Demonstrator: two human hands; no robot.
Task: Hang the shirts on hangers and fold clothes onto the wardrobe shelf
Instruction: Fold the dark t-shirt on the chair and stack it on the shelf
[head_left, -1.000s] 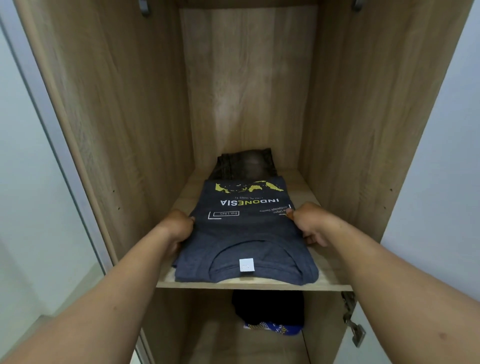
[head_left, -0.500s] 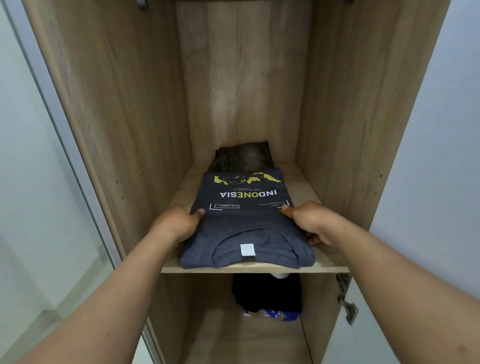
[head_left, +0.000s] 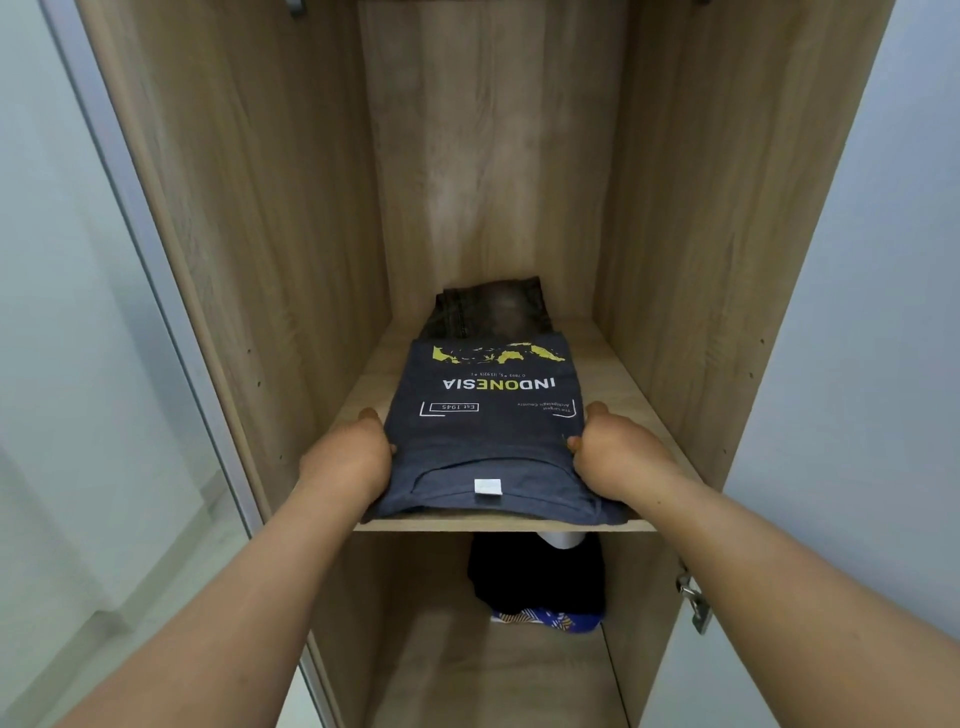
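A folded dark grey T-shirt (head_left: 493, 436) with a yellow map print and the word INDONESIA lies on the wooden wardrobe shelf (head_left: 618, 374), its collar and white label toward me at the front edge. My left hand (head_left: 353, 457) grips the shirt's left edge, thumb on top. My right hand (head_left: 608, 452) grips its right edge in the same way. Behind the shirt, a folded pair of dark jeans (head_left: 493, 312) lies toward the back of the shelf, partly under the shirt's far end.
The compartment is narrow, with wooden side walls (head_left: 270, 218) and a back panel. Below the shelf sits a dark folded garment (head_left: 535, 577) on something blue patterned (head_left: 545, 618). A metal hinge (head_left: 693, 597) sticks out at the lower right. A grey door panel stands at left.
Both hands have slid the shirt a little deeper onto the shelf, over the jeans. The view has moved closer to the wardrobe.
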